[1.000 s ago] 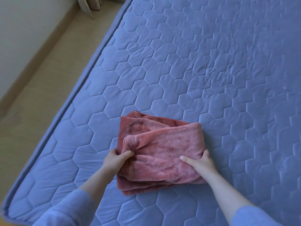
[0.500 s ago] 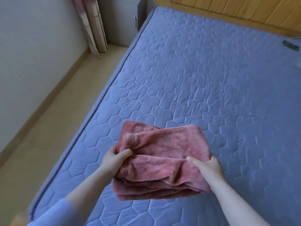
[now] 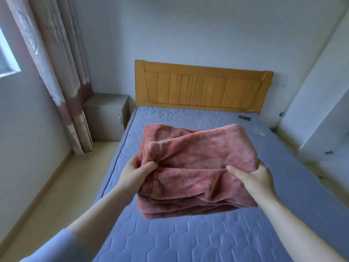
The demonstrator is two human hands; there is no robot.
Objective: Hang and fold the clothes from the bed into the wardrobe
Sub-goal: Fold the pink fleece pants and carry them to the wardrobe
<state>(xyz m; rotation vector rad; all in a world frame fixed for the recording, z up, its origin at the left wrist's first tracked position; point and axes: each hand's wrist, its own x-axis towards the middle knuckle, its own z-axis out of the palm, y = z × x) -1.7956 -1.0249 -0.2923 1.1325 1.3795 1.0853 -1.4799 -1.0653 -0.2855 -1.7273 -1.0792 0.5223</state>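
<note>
We hold a folded pink garment (image 3: pixel 198 163) in both hands, in front of us and above the near half of the bed (image 3: pixel 188 239), clear of the blue quilted mattress. Our left hand (image 3: pixel 132 173) grips its left edge, thumb pressed on top and fingers tucked beneath the folds. Our right hand (image 3: pixel 255 176) grips the right edge the same way, thumb lying across the top layer. The garment sits in several stacked layers, its top face creased. Beyond it stands a wooden headboard (image 3: pixel 204 86) against the wall. A grey nightstand (image 3: pixel 107 114) sits left of the bed, beside a curtain (image 3: pixel 62 82). A small dark object (image 3: pixel 245 117) lies near the headboard on the right; we cannot tell what it is.
</note>
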